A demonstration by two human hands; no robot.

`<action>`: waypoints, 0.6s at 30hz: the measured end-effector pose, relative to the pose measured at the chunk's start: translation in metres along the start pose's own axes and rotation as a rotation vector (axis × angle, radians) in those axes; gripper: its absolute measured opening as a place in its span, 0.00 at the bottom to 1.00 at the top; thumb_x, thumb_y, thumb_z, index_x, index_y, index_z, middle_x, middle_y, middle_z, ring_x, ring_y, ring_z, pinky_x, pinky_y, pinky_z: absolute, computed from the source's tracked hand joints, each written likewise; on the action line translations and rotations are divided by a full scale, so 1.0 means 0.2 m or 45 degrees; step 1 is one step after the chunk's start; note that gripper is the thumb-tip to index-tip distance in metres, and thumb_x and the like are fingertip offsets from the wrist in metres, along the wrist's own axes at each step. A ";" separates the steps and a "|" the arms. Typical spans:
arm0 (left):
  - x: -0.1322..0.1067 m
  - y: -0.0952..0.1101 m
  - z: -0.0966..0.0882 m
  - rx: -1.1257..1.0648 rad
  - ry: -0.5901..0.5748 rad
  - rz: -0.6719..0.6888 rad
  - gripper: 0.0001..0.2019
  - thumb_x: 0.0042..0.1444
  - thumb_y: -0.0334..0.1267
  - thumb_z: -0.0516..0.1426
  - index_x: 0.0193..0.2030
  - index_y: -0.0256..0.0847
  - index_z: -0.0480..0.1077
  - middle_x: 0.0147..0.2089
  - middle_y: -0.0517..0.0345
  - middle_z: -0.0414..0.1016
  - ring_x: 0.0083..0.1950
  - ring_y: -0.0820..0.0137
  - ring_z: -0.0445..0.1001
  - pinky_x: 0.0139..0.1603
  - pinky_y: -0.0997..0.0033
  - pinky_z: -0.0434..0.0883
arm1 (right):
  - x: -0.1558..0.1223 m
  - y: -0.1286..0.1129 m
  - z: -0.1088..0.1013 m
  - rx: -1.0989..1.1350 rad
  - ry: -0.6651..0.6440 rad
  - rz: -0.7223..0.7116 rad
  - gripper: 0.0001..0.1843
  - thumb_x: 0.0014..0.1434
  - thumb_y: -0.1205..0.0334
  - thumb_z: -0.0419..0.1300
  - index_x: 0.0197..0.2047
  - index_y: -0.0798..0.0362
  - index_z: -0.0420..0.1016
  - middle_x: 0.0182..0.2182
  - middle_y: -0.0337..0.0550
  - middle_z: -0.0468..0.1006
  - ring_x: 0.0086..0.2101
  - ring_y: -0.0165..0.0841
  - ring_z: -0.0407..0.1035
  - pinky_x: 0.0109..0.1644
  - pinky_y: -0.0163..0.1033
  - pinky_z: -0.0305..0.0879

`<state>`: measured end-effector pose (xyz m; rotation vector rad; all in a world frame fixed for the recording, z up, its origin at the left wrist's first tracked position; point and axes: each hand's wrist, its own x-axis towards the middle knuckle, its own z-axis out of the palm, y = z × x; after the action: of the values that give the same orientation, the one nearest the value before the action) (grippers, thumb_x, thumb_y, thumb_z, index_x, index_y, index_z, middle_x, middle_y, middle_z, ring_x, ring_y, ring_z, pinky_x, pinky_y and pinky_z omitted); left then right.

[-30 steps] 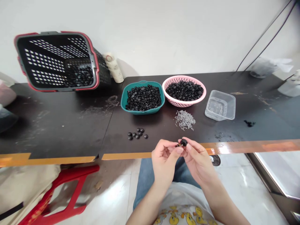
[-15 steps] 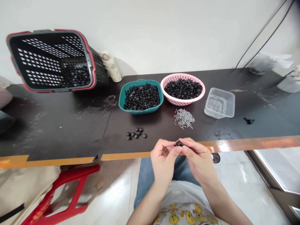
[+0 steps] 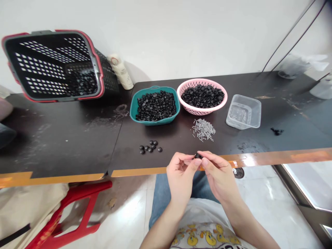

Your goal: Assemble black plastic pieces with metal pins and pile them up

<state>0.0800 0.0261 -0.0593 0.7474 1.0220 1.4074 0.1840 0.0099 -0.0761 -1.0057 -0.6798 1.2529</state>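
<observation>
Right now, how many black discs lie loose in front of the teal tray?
8: seven discs clustered in front of the teal tray, one disc slightly apart on the right. None seems hidden there.

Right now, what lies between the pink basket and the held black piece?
The head view shows a loose pile of small grey pins on the dark table.

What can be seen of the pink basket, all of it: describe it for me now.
The pink basket is shallow and rounded, plastic by its look, with a smooth rim and sides pierced by many small holes. It stands upright on the dark table, heaped with small black parts. The teal tray sits close on its left; whether their rims touch is hard to tell. Silver pins lie in front. Neither hand touches it.
</observation>
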 end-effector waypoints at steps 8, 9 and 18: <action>0.00 0.01 0.00 0.070 0.048 0.152 0.09 0.43 0.32 0.71 0.27 0.38 0.75 0.24 0.64 0.76 0.24 0.80 0.74 0.27 0.85 0.73 | 0.00 0.01 -0.03 -0.141 -0.065 -0.098 0.09 0.58 0.59 0.71 0.42 0.39 0.86 0.41 0.39 0.82 0.41 0.31 0.76 0.44 0.34 0.74; 0.00 0.01 0.00 0.086 0.057 0.169 0.09 0.43 0.32 0.71 0.26 0.38 0.75 0.23 0.64 0.76 0.24 0.79 0.74 0.27 0.85 0.73 | 0.00 0.01 -0.03 -0.171 -0.067 -0.120 0.09 0.58 0.60 0.71 0.43 0.39 0.86 0.41 0.38 0.82 0.42 0.31 0.76 0.45 0.33 0.74; -0.05 0.01 -0.02 0.252 0.003 0.211 0.06 0.50 0.36 0.69 0.36 0.41 0.82 0.33 0.56 0.84 0.32 0.69 0.82 0.34 0.75 0.81 | -0.01 0.01 -0.03 -0.259 -0.014 -0.230 0.09 0.59 0.63 0.69 0.42 0.38 0.86 0.44 0.39 0.85 0.46 0.34 0.78 0.51 0.39 0.75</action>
<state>0.0773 0.0167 -0.0576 0.9951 1.1332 1.4610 0.1880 0.0066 -0.0793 -1.0785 -0.9000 1.0472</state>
